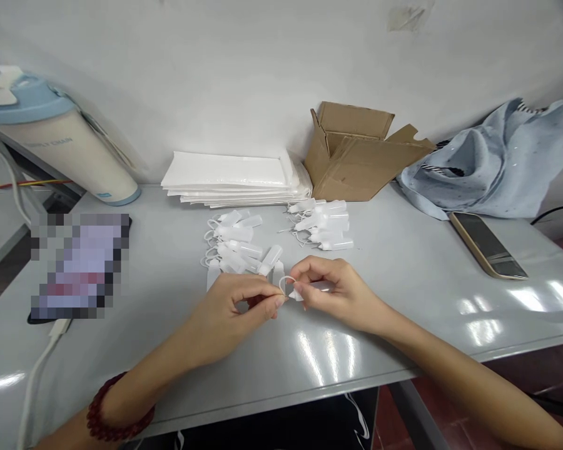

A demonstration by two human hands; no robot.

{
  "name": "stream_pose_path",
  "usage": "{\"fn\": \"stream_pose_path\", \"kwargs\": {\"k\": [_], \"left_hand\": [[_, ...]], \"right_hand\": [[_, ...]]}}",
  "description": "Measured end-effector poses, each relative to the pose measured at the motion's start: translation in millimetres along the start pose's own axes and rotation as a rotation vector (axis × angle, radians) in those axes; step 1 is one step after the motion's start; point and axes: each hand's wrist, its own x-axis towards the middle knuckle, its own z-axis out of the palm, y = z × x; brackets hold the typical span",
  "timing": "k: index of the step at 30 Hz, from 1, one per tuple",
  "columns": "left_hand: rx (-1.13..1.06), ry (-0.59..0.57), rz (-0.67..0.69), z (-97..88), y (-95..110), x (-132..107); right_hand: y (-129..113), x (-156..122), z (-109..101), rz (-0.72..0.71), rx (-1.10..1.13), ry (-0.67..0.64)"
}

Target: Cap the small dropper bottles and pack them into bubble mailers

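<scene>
My right hand pinches a small white needle-tip squeeze bottle, its tip pointing left; the fingers hide most of its body. A thin white strap curves up from the bottle in a loop. Thumb and forefinger of my left hand are pressed together at the strap's far end, beside the tip. Whether the cap sits in that pinch cannot be made out. Just beyond my hands lies a group of similar bottles with looped straps. A second group of bottles lies farther right.
Behind the bottles are a stack of white padded sheets and an open cardboard box. A blurred-out phone and a tumbler stand left. Another phone and a light blue cloth bag lie right.
</scene>
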Motion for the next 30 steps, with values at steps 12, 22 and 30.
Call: {"fn": "stream_pose_path", "kwargs": {"k": [12, 22, 30], "left_hand": [[0.054, 0.02, 0.032, 4.9, -0.9, 1.1], [0.124, 0.061, 0.043, 1.5, 0.8, 1.8], [0.121, 0.095, 0.034, 0.7, 1.9, 2.6]], "right_hand": [[2.8, 1.0, 5.8, -0.033, -0.032, 0.004], [6.3, 3.1, 5.4, -0.018, 0.032, 0.055], [5.7, 1.9, 4.2, -0.001, 0.06, 0.041]]}}
